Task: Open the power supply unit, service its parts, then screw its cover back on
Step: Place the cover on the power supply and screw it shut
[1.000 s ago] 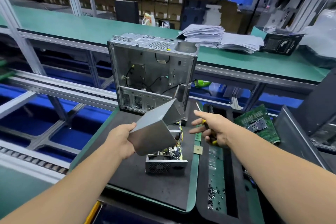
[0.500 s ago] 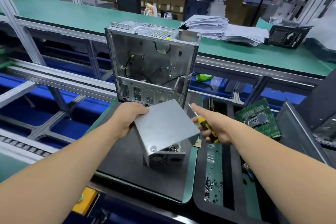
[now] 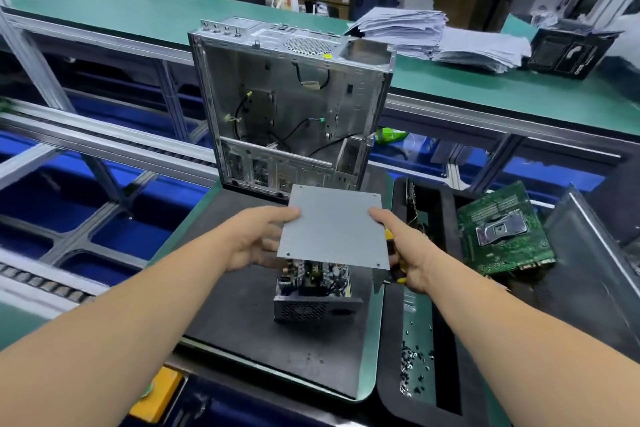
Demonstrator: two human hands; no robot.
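1. Power supply point(image 3: 313, 291) sat open on the black mat point(image 3: 242, 322), its parts showing.
2. Its gray cover point(image 3: 334, 227) was held flat just above it.
3. The left hand point(image 3: 258, 241) gripped the cover's left edge.
4. The right hand point(image 3: 403, 250) touched the right edge, apparently also clutching a yellow screwdriver point(image 3: 393, 255).

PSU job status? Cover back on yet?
Not yet. Done: the power supply unit is open, its circuitry exposed. In hand: both hands hold the grey cover level above it, left hand on one edge, right hand on the other while also gripping a yellow-handled screwdriver. Left: seat the cover and drive the screws; loose screws lie in the black tray.
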